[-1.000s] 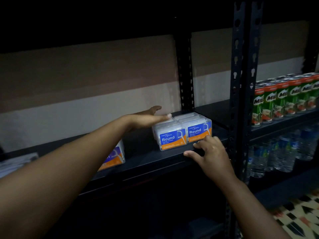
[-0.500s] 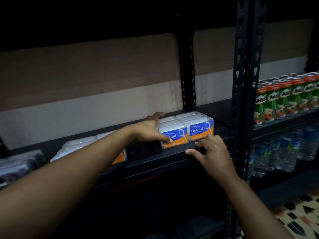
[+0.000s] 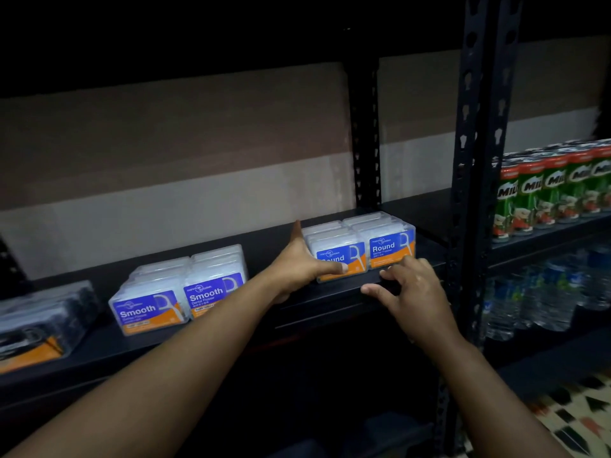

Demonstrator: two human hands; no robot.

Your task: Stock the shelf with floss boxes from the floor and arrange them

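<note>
On the black shelf point(image 3: 334, 300) stand clear floss boxes with blue and orange labels. A group marked "Round" point(image 3: 380, 239) sits near the right upright. My left hand point(image 3: 297, 266) lies against the left side of this group, fingers straight, thumb across the front label of the left box. My right hand point(image 3: 413, 289) is at the shelf's front edge, fingertips touching the bottom front of the right "Round" box. A second group marked "Smooth" point(image 3: 185, 285) stands further left.
Dark floss packs point(image 3: 39, 322) lie at the far left of the shelf. A black perforated upright point(image 3: 476, 160) divides the racks. Green Milo cans point(image 3: 549, 193) line the right rack, with water bottles point(image 3: 545, 292) below. Patterned floor point(image 3: 582, 414) shows at bottom right.
My left hand slid from the top of the "Round" boxes down to their left side and front. My right hand rose slightly to their front. The view shifted, revealing the "Smooth" boxes.
</note>
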